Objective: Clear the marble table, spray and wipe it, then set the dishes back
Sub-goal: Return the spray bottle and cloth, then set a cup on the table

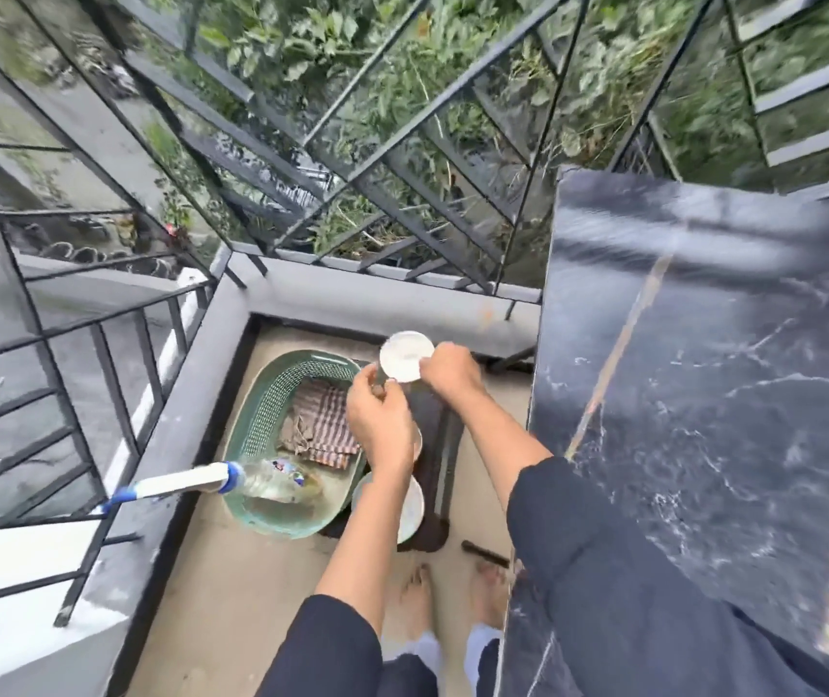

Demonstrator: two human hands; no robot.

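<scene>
The black marble table (704,394) fills the right side, its top bare. To its left, over the floor, my right hand (452,372) grips a small white dish (405,357) by its rim. My left hand (380,420) is closed just beside it, pinching what looks like a small clear glass (380,378); it is blurred. Below my hands a white plate (413,500) lies on a low dark stool (440,445). A green plastic basket (271,410) on the floor holds a striped cloth (324,425) and a clear spray bottle (276,479) with a white and blue head.
A black metal railing (352,158) and a grey ledge (186,410) close in the balcony corner, with greenery beyond. My bare feet (417,601) stand on the tan floor beside the table's edge. A short dark stick (485,553) lies near them.
</scene>
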